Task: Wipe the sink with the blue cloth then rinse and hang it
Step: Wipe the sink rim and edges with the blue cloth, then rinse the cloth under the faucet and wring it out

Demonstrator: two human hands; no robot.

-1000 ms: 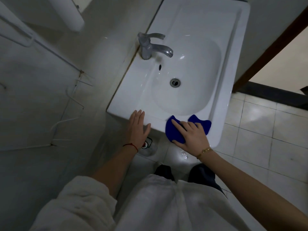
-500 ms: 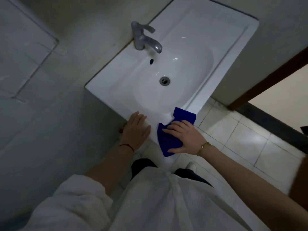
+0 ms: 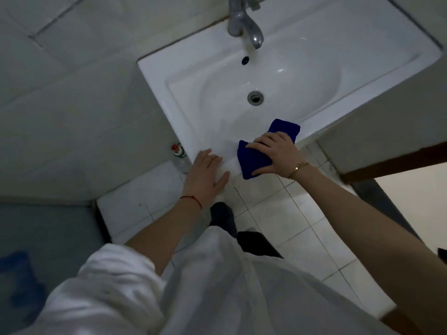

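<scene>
The white sink (image 3: 169,97) fills the upper middle of the head view, with a metal tap (image 3: 242,22) at its back and a drain (image 3: 255,97) in the bowl. The blue cloth (image 3: 254,160) is draped over the sink's front rim. My right hand (image 3: 278,153) lies spread over the cloth and presses it against the rim, fingers pointing left and thumb low on the cloth. My left hand (image 3: 205,175) rests flat on the rim's front left corner, fingers straight, holding nothing.
A small bottle with a red cap (image 3: 177,151) stands on the floor under the sink's left corner. Tiled wall is to the left and white floor tiles are below. A brown door frame (image 3: 399,163) runs along the right. A blurred blue object (image 3: 17,286) sits at bottom left.
The view has swung so the sink sits more squarely ahead. My right hand has slid the cloth along the front rim. My left hand stays on the corner.
</scene>
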